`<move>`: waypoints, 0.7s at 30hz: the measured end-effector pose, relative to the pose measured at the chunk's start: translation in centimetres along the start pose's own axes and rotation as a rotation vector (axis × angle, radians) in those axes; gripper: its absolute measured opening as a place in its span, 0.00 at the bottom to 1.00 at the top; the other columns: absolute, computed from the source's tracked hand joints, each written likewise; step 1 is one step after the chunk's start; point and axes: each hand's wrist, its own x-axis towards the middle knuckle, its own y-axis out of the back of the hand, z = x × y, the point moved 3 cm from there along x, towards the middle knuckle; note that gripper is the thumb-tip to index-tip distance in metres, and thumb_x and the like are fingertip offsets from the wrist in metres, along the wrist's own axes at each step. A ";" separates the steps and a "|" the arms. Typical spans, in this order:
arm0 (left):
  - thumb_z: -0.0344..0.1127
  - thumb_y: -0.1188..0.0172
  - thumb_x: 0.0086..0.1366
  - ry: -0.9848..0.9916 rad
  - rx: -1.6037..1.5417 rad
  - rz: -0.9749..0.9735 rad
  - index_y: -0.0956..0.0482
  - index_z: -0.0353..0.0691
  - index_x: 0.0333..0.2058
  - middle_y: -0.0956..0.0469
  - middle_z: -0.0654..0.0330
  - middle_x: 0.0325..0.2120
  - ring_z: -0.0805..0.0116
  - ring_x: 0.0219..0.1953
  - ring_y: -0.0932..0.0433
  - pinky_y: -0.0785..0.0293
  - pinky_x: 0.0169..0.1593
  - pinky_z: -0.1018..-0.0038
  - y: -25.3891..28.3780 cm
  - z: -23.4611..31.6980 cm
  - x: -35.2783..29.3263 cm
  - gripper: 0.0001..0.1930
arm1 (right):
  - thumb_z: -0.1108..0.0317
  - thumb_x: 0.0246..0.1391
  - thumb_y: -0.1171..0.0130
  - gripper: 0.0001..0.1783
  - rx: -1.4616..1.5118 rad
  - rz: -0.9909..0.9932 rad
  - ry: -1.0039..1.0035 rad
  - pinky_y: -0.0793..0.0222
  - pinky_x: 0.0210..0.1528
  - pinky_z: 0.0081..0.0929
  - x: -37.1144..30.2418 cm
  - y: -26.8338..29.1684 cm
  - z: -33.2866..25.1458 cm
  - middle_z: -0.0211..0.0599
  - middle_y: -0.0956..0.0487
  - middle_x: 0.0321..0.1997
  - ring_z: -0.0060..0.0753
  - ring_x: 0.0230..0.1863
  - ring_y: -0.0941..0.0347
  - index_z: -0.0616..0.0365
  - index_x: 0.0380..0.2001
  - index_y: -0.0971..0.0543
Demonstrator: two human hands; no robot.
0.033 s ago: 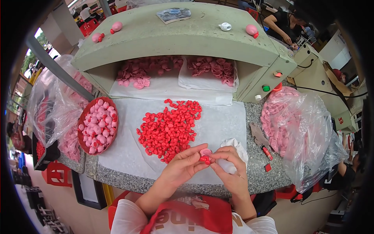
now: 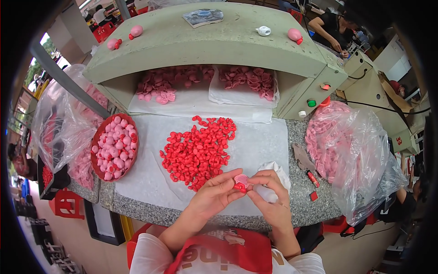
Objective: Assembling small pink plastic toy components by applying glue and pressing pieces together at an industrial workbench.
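Close to the table's front edge, my left hand (image 2: 218, 192) pinches a small pink, cup-shaped piece (image 2: 242, 179) with a glossy red piece (image 2: 239, 187) against its lower side. The thumb and forefinger of my right hand (image 2: 275, 198) close on the right edge of the pink piece. A whitish, translucent bottle-like object (image 2: 265, 193) shows by my right palm; whether that hand holds it I cannot tell. Just beyond my hands a heap of small red bean-shaped pieces (image 2: 198, 150) lies on white paper (image 2: 258, 137).
A red basket (image 2: 96, 160) of pink-and-red pieces stands left. Plastic bags (image 2: 365, 160) of pink pieces flank the workspace. Ahead, a pale green box-like machine (image 2: 205, 55) holds pink pieces in its opening. A white cloth (image 2: 276, 172) and a red marker-like tube (image 2: 313, 179) lie right.
The pink piece has tilted slightly between my fingers. My hands stay almost where they were.
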 end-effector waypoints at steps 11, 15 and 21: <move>0.33 0.53 0.61 -0.061 -0.105 -0.039 0.38 0.36 0.51 0.32 0.50 0.45 0.54 0.50 0.34 0.36 0.54 0.65 -0.7 0.5 -0.7 0.19 | 0.80 0.39 0.46 0.21 0.221 0.208 -0.306 0.39 0.37 0.16 -1.2 3.2 0.1 0.33 0.29 0.34 0.21 0.34 0.33 0.64 0.42 0.34; 0.34 0.53 0.61 -0.069 -0.110 -0.022 0.37 0.35 0.50 0.31 0.50 0.44 0.56 0.48 0.32 0.34 0.52 0.67 -1.3 0.7 -0.9 0.19 | 0.69 0.38 0.41 0.23 -0.007 0.245 -0.058 0.38 0.34 0.17 -1.7 4.3 -1.3 0.33 0.28 0.31 0.21 0.30 0.32 0.66 0.40 0.32; 0.35 0.53 0.61 -0.075 -0.070 0.045 0.37 0.32 0.49 0.30 0.50 0.43 0.59 0.46 0.30 0.33 0.50 0.69 -2.1 0.9 -1.2 0.19 | 0.67 0.35 0.41 0.17 -0.045 0.264 0.018 0.39 0.34 0.17 -2.9 2.6 -3.9 0.35 0.28 0.27 0.21 0.29 0.33 0.65 0.30 0.28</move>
